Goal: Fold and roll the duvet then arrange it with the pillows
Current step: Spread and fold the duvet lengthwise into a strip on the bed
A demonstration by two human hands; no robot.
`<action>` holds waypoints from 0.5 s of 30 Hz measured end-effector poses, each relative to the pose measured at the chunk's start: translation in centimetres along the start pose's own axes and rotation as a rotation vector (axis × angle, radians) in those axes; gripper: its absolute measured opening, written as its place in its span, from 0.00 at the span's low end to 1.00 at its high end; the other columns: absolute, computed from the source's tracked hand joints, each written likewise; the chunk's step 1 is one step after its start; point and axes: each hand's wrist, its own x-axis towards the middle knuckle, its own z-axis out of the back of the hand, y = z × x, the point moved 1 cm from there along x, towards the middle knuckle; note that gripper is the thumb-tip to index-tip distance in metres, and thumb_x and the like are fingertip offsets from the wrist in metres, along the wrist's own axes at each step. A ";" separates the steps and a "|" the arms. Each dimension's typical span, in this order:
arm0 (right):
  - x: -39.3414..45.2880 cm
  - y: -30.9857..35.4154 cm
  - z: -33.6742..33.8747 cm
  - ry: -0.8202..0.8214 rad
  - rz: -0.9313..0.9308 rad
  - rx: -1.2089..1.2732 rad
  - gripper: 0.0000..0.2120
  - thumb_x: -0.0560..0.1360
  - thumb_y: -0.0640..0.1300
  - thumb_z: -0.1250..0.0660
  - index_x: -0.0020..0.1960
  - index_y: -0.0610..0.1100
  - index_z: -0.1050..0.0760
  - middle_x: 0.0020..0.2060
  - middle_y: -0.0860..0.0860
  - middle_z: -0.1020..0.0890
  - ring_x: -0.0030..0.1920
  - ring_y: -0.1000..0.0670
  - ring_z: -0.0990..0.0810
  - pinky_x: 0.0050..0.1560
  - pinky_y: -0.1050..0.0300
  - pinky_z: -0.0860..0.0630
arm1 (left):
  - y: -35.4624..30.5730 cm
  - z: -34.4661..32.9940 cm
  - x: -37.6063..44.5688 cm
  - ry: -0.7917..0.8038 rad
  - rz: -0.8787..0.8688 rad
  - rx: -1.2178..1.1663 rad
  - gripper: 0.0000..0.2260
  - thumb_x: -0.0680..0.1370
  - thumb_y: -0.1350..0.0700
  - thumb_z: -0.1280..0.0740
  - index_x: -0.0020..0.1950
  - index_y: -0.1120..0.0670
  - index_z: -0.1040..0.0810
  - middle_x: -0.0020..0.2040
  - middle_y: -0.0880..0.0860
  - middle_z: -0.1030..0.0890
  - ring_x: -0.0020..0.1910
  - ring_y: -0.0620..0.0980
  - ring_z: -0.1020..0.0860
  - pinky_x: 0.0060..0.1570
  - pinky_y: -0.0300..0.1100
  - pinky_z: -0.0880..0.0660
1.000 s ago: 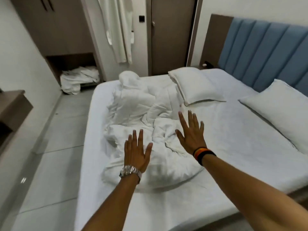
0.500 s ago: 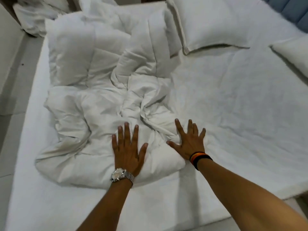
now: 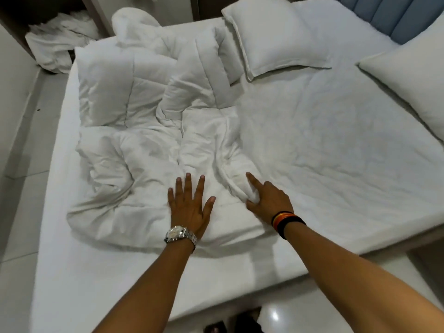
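The bed fills most of the frame, its white sheet bare across the centre right; its right side is cut off by the frame edge and its far left edge meets a pale tiled floor. The duvet, white and crumpled, lies in a heap over the left-centre of the bed, reaching from the upper left down to the lower centre; its folds overlap so much that its edges and corners are hard to make out. One pillow lies at the upper centre, its near left corner touching the duvet. A second pillow sits at the right edge, partly cut off. A blue padded headboard shows only as a strip in the upper right corner. In the upper left, a loose pile of white linen lies off the bed in a dark recess, blurred.

At the lower centre, the left hand rests flat on the duvet's near part, fingers spread, gripping nothing; a metal watch is on its wrist. Just beside it to the right, the right hand pinches a ridge of duvet fabric, index finger stretched out, the other fingers curled in and partly hidden by the cloth. Dark and orange bands circle that wrist. At the bottom edge, dark shapes on the floor are too cut off to identify.
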 end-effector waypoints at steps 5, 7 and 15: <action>-8.9 -4.0 0.5 -0.034 -0.091 0.106 0.41 0.73 0.61 0.34 0.80 0.67 0.51 0.49 0.51 0.26 0.45 0.46 0.22 0.43 0.53 0.26 | -3.7 0.6 -5.8 0.144 -0.110 -0.012 0.32 0.80 0.31 0.63 0.83 0.40 0.48 0.84 0.52 0.49 0.83 0.59 0.52 0.78 0.60 0.56; -11.9 -5.8 0.5 -0.054 -0.102 0.125 0.41 0.73 0.61 0.34 0.80 0.67 0.51 0.46 0.51 0.24 0.44 0.47 0.22 0.42 0.54 0.26 | -5.8 0.3 -8.3 0.215 -0.106 -0.029 0.34 0.78 0.30 0.66 0.83 0.38 0.50 0.84 0.50 0.53 0.83 0.58 0.56 0.78 0.59 0.61; -24.7 -19.4 -0.5 -0.072 -0.236 0.284 0.41 0.71 0.62 0.28 0.79 0.65 0.42 0.56 0.44 0.16 0.57 0.40 0.19 0.57 0.50 0.21 | -18.3 -2.9 -20.0 0.443 -0.126 -0.011 0.32 0.79 0.29 0.59 0.83 0.37 0.53 0.84 0.49 0.58 0.81 0.58 0.65 0.75 0.61 0.69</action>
